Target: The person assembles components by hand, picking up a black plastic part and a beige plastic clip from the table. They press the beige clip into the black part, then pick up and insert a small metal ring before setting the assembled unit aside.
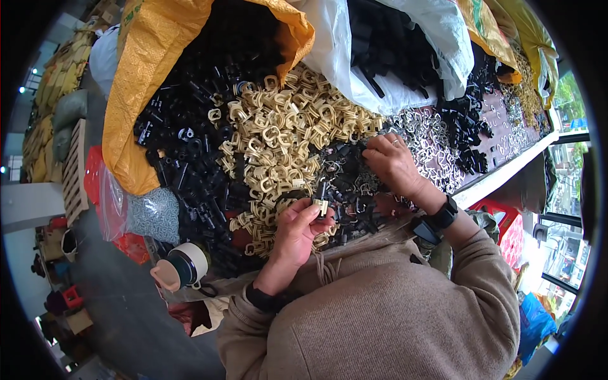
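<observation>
My left hand (pixel 292 235), in front of the heap near the table's front edge, pinches a small cream-and-black plastic fitting (pixel 322 206) between thumb and fingers. Its black stem points up and away. Farther right, my right hand (pixel 394 166) is lowered at the edge of the metal pieces, its fingers curled together; what lies in them is hidden. Cream plastic clips (pixel 278 136) form a large pile beyond my left hand. Between my hands lie small dark parts (pixel 345 168). Bent silvery metal pieces (pixel 437 149) spread beside my right hand.
Black plastic parts (pixel 190 152) are heaped at left, under an orange sack (pixel 130 101). A white sack (pixel 332 38) of black pieces stands at the back. Near the left front are a bag of grey small pieces (pixel 154 215) and a lidded cup (pixel 190 261). A pale table edge (pixel 506 168) runs along the right.
</observation>
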`<state>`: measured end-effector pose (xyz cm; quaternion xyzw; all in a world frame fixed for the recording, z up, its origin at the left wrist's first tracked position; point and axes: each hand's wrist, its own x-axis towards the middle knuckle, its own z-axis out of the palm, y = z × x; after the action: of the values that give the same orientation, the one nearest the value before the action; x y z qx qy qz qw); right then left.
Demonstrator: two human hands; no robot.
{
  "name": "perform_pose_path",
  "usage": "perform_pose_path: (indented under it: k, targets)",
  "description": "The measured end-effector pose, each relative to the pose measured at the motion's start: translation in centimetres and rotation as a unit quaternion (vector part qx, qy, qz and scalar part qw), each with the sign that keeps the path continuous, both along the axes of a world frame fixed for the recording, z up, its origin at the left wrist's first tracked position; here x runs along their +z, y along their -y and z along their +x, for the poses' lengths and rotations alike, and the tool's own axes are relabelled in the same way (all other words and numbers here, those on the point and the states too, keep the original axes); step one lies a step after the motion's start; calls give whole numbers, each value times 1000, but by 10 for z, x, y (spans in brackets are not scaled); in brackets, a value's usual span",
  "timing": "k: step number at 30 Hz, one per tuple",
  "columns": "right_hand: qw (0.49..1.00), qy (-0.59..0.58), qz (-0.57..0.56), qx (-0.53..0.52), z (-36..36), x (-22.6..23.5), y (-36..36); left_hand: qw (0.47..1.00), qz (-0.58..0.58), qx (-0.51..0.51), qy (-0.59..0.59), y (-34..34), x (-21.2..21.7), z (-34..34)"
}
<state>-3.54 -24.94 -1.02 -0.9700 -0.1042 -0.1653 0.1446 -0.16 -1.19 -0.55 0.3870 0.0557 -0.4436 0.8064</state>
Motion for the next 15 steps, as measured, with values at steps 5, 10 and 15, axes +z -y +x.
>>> perform_pose_path:
  k: [5,10,15]
  targets:
    - [974,-66,218,-15,-1,6,0,1000,-1,4,-6,0,1,0]
    - [761,-231,606,-22,-8,5,-14,1000,23,9,4,2,0,-2]
    - [691,-257,675,17,-9,23,-38,1000,21,-1,18,4,3,-1]
